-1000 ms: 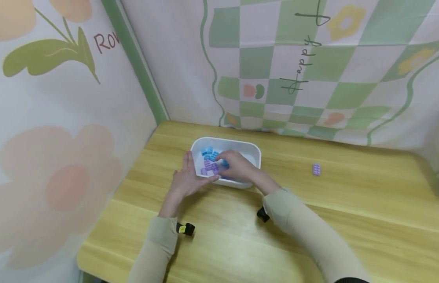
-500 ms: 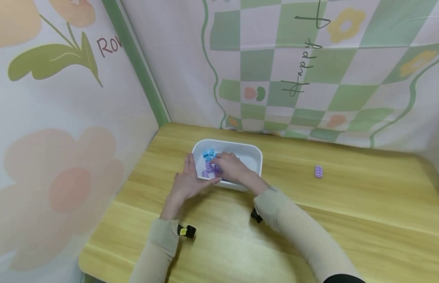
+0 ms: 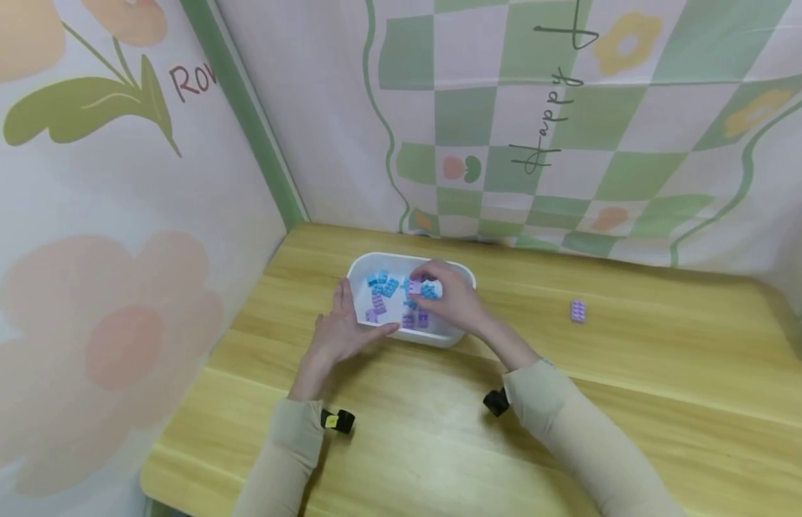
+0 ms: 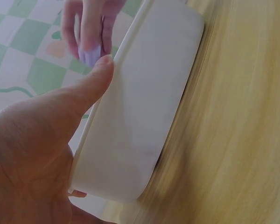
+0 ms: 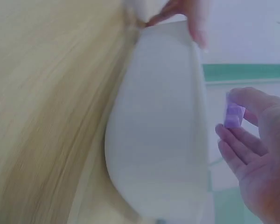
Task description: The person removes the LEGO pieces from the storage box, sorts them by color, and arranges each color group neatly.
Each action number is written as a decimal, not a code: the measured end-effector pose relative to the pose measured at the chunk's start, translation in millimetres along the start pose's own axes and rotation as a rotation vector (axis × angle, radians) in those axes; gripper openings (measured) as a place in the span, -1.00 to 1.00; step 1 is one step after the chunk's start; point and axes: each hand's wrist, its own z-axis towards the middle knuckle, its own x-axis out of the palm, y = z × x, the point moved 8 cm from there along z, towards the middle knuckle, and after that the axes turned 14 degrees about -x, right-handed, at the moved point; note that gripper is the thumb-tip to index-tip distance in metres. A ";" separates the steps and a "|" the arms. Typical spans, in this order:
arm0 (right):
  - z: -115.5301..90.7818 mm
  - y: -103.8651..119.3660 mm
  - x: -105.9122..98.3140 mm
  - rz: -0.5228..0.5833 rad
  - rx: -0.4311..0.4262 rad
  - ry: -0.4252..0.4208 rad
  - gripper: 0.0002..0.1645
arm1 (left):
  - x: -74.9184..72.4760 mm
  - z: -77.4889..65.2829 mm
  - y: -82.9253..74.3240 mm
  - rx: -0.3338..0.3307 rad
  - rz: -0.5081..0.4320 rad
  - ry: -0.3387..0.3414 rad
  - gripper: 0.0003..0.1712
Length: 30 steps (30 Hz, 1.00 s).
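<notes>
A white plastic bin (image 3: pixel 413 258) with blue and purple toy building bricks in it stands on the wooden table. My left hand (image 3: pixel 339 332) spans its near left corner, fingers straight along the left wall and thumb against the front rim (image 4: pixel 105 60). Above the bin, my right hand (image 3: pixel 454 298) pinches a purple building brick (image 5: pixel 234 114) between thumb and fingertips. Below that hand, purple bricks (image 3: pixel 415 319) and blue bricks (image 3: pixel 429 289) lie at the middle and right of the bin. Several more blue bricks (image 3: pixel 383 280) and purple bricks (image 3: pixel 378 301) lie at its left.
A single purple brick (image 3: pixel 578 311) lies on the wooden table (image 3: pixel 633 345) to the right of the bin. A patterned curtain (image 3: pixel 465 115) hangs behind the table, and a floral wall panel (image 3: pixel 148 287) stands along its left side.
My right hand was down among the bricks; it has risen and shifted right, now pinching a purple brick. Some bricks now lie farther right in the bin. The left hand stays at the corner.
</notes>
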 end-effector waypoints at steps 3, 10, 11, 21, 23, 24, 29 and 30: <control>-13.0 -2.5 -16.3 0.031 0.039 -0.055 -0.62 | 0.4 -0.3 -0.4 -0.003 -0.001 0.007 0.67; -47.3 -13.4 -53.3 0.005 0.095 -0.152 -0.55 | 0.4 -0.2 0.7 -0.013 -0.005 0.019 0.69; -52.8 -15.9 -59.2 -0.005 0.101 -0.167 -0.51 | 0.6 -0.4 0.7 -0.015 -0.004 0.022 0.69; -109.7 -42.7 -120.9 -0.043 0.150 -0.297 -0.45 | 3.2 -2.6 1.3 -0.024 -0.014 0.035 0.71; -121.7 -51.1 -131.6 -0.018 0.167 -0.317 -0.42 | 3.6 -2.4 2.2 -0.030 -0.014 0.033 0.71; -128.3 -56.2 -137.3 -0.018 0.180 -0.326 -0.41 | 3.7 -2.3 2.4 -0.031 -0.014 0.033 0.71; -169.6 -88.3 -166.4 -0.081 0.345 -0.307 -0.40 | 3.3 -3.3 0.6 -0.026 -0.007 0.036 0.70; -178.0 -94.9 -171.8 -0.089 0.370 -0.307 -0.41 | 3.0 -3.7 0.1 -0.026 -0.005 0.038 0.70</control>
